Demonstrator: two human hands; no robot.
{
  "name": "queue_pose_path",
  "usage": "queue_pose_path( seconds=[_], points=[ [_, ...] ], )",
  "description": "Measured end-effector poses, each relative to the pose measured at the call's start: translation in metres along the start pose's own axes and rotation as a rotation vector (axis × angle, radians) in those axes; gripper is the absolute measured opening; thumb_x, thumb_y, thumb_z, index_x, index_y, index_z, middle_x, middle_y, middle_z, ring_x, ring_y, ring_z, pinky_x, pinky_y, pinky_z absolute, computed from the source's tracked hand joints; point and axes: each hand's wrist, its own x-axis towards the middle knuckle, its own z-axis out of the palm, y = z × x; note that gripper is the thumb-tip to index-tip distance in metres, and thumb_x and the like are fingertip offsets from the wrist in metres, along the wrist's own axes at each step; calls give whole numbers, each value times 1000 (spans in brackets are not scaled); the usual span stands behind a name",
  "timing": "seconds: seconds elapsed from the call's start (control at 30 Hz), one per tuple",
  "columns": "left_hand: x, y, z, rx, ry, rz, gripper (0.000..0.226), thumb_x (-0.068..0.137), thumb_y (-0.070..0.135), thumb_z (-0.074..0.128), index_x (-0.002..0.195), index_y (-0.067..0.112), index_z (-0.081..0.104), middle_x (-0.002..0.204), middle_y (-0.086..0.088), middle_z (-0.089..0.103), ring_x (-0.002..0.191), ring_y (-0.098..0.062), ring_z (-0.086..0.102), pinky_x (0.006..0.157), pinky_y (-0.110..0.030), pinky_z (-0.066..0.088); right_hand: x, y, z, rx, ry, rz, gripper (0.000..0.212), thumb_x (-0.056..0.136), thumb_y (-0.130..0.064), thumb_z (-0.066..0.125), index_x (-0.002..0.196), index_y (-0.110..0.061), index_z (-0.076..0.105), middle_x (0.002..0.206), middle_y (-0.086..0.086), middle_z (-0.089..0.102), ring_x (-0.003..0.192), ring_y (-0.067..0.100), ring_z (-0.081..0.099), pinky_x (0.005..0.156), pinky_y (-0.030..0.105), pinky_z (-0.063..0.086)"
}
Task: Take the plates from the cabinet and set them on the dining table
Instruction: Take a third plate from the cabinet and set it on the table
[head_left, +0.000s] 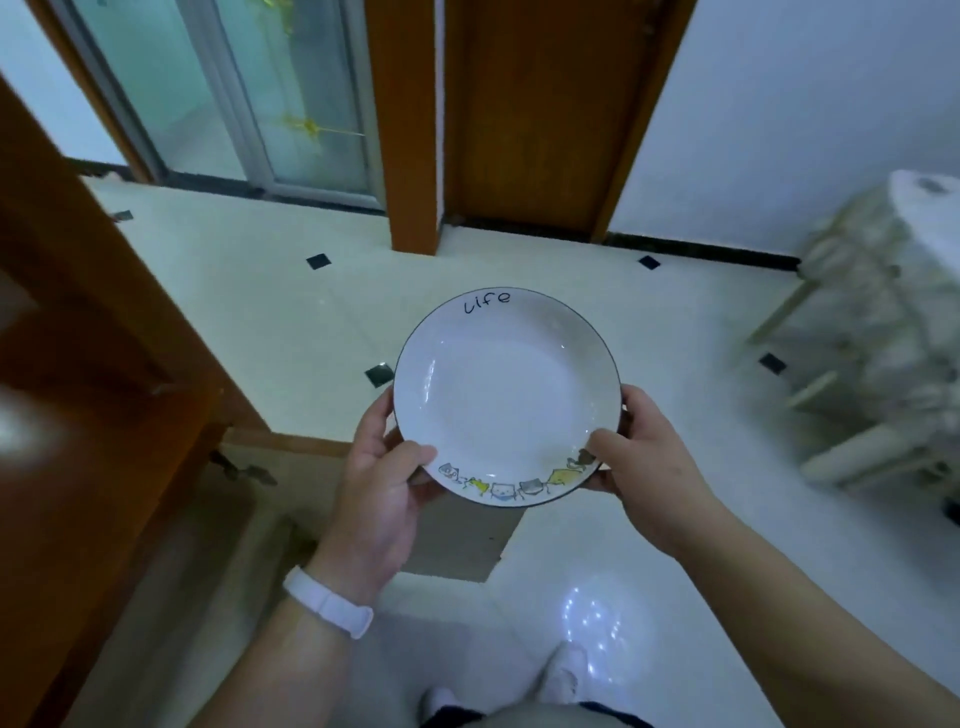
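A white plate (506, 384) with a thin dark rim was held level above the floor, in the middle of the view, gripped from both sides. The left hand (382, 483) was closed on the plate's near-left edge, its thumb lying over the rim and the fingers tucked underneath; a white wristband (328, 603) circled that wrist. The right hand (641, 467) was closed on the near-right edge in the same way, thumb on top of the rim and fingers below. The word "life" was written on the far side of the rim, and a row of small cartoon figures ran along the near side between the two thumbs. The bowl of the plate held nothing. Below it lay a pale tiled floor (249, 312) set with small dark diamond inlays. To the left stood a brown wooden cabinet door (93, 338), blurred, swung open, with a metal hinge showing near its lower edge. Far off, a wooden door frame (405, 130) rose between a glazed sliding door (234, 88) on the left and a brown wooden door (545, 109) on the right. At the right edge stood a pale, blurred piece of furniture (878, 338) against the white wall. At the near edge the person's white shoes (563, 675) showed on the tiles.
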Motion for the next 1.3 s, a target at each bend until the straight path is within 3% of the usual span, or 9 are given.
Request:
queue_pose_path(
  seconds=[0.1, 0.2, 0.3, 0.57, 0.8, 0.93, 1.03, 1.17, 1.3],
  points=[
    [12, -9, 35, 45, -102, -40, 63, 84, -15, 41, 119, 33, 62, 101, -4, 71, 81, -23, 65, 58, -37, 55, -8, 0, -34, 65, 117, 0, 43, 87, 12, 45, 113, -20, 58, 96, 7, 67, 77, 20, 72, 65, 35, 60],
    [19, -21, 73, 121, -191, -71, 64, 85, -14, 42, 119, 36, 62, 104, -6, 70, 82, -24, 65, 63, -45, 57, -16, 0, -71, 110, 201, -8, 43, 87, 12, 44, 111, -21, 58, 97, 7, 67, 78, 22, 72, 63, 34, 60],
    [25, -35, 117, 158, -262, -106, 65, 84, -14, 42, 116, 37, 64, 106, -8, 69, 81, -24, 63, 59, -38, 55, -23, 0, -112, 162, 285, -25, 43, 87, 13, 44, 109, -21, 58, 97, 7, 67, 79, 23, 72, 63, 35, 60],
    [18, -96, 268, 250, -466, -119, 63, 84, -13, 41, 124, 32, 61, 109, -5, 67, 84, -25, 58, 77, -47, 53, -44, -3, -261, 279, 469, -91, 45, 86, 14, 43, 114, -18, 59, 93, 3, 70, 79, 22, 71, 62, 37, 59],
    [-7, -163, 402, 297, -599, -152, 61, 85, -12, 41, 109, 37, 67, 97, -1, 69, 74, -21, 60, 58, -34, 56, -80, 9, -393, 340, 619, -148, 42, 86, 11, 43, 116, -14, 57, 95, 5, 70, 85, 27, 72, 63, 39, 59],
    [-27, -200, 461, 336, -682, -175, 60, 85, -11, 42, 114, 36, 65, 102, -5, 67, 81, -28, 52, 73, -44, 49, -106, 15, -454, 362, 714, -165, 39, 87, 9, 44, 116, -13, 57, 98, 6, 69, 87, 27, 71, 64, 39, 59],
    [-39, -220, 494, 355, -738, -197, 61, 84, -11, 41, 116, 36, 65, 104, -5, 67, 83, -29, 51, 77, -49, 46, -124, 17, -486, 375, 760, -187, 39, 87, 10, 43, 113, -13, 58, 86, -3, 70, 79, 18, 70, 62, 36, 59],
    [-49, -241, 533, 374, -820, -233, 58, 85, -10, 41, 118, 32, 62, 105, -2, 68, 80, -25, 58, 69, -39, 58, -140, 24, -518, 412, 832, -193, 40, 87, 11, 42, 114, -14, 57, 80, -8, 71, 77, 16, 70, 62, 37, 59],
    [-51, -261, 568, 381, -883, -271, 56, 85, -11, 41, 119, 30, 61, 104, -2, 68, 76, -23, 59, 60, -35, 56, -146, 28, -544, 445, 910, -177, 41, 86, 11, 43, 115, -16, 56, 83, -9, 72, 78, 17, 70, 62, 35, 58]
  ],
)
